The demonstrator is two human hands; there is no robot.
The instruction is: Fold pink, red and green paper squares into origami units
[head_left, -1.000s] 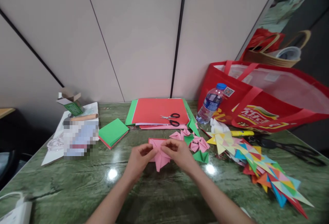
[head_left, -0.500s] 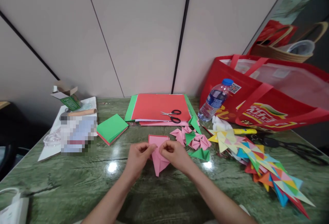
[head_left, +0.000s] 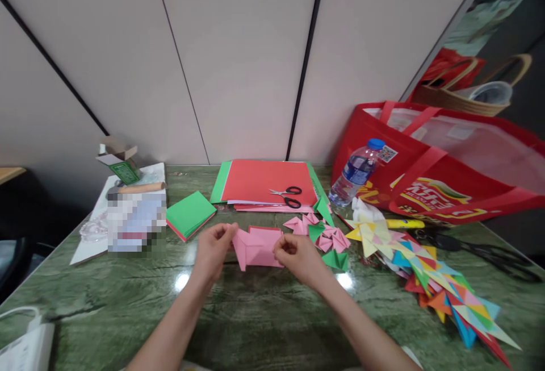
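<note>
A folded pink paper piece (head_left: 256, 247) is stretched wide between my two hands above the green marble table (head_left: 264, 314). My left hand (head_left: 213, 249) pinches its left end. At the other end, my right hand (head_left: 298, 254) is closed on the paper. A pink square sheet lies on the table just behind the piece, mostly hidden by it. Small folded pink and green paper units (head_left: 323, 234) lie right of my right hand.
A stack of red and green sheets (head_left: 266, 183) with small scissors (head_left: 288, 196) lies behind. A green paper pad (head_left: 189, 213) is at left, a water bottle (head_left: 356, 171) and red bag (head_left: 447, 161) at right, and a multicoloured paper chain (head_left: 430, 277), black scissors (head_left: 481, 249).
My hands have moved apart, the left one leftward. The pink piece has spread from a narrow downward point into a wide flat shape.
</note>
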